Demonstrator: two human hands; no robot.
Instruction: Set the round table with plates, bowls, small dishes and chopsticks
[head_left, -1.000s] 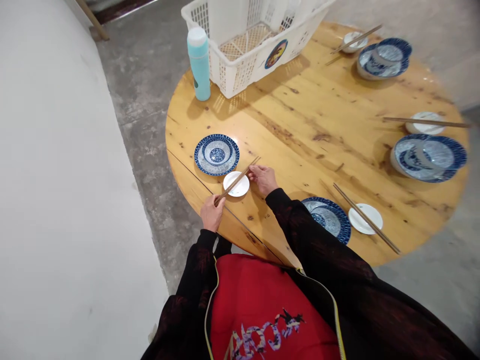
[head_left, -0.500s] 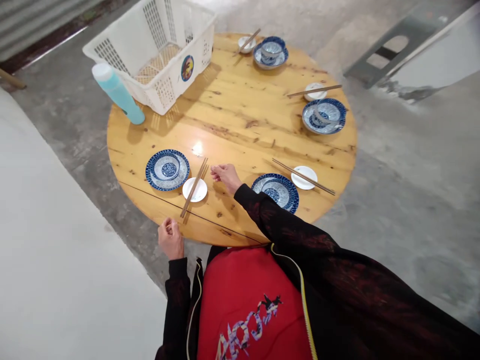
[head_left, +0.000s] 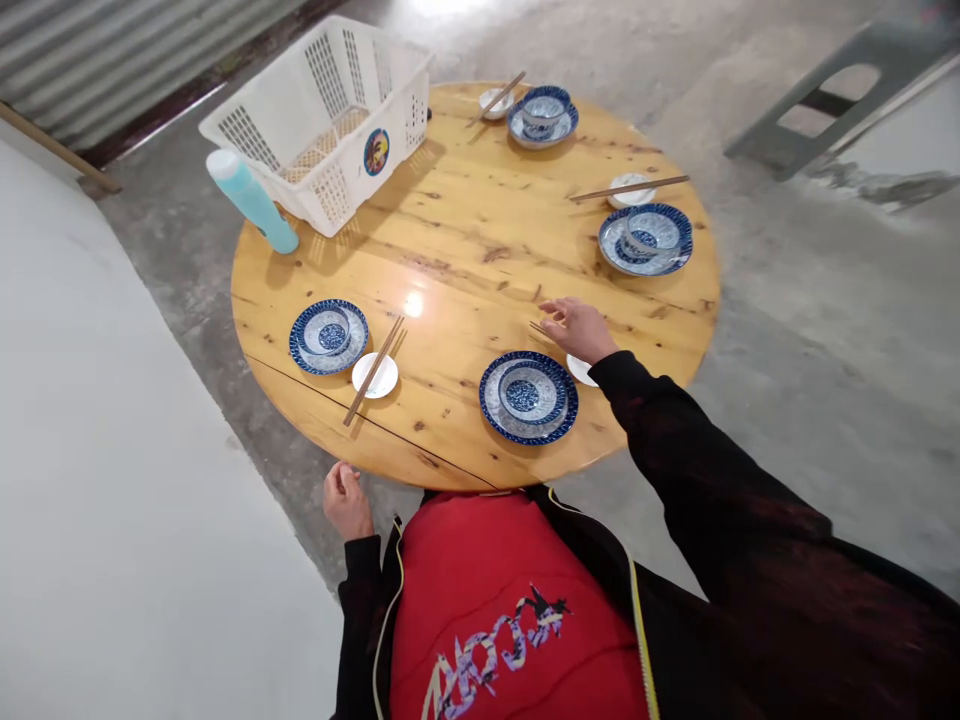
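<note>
My right hand (head_left: pixel 578 330) is over the near-right place setting, its fingers a little apart and bent. It hides most of the chopsticks (head_left: pixel 537 328) there and part of a small white dish (head_left: pixel 580 370). Whether it touches the chopsticks I cannot tell. Left of it a blue-and-white bowl (head_left: pixel 532 393) sits on a blue-rimmed plate (head_left: pixel 490 410). Just off the table's near edge, my left hand (head_left: pixel 348 503) is loosely closed, with nothing visible in it. Nearest to that hand, chopsticks (head_left: pixel 373 371) rest across another white dish (head_left: pixel 384 381), beside a plate (head_left: pixel 302 358) with a bowl (head_left: pixel 325 331).
On the round wooden table (head_left: pixel 450 260) stand a white plastic basket (head_left: pixel 330 205) and a light-blue bottle (head_left: pixel 259 205). Two more settings with bowls (head_left: pixel 651 238) (head_left: pixel 542 110) lie along the far right edge. A grey stool (head_left: pixel 810 110) is beyond, and a white surface (head_left: pixel 135 480) is at left.
My right hand has moved right, from near the left chopsticks to over the near-right chopsticks and dish. My left hand stays by the table edge. The view has shifted slightly.
</note>
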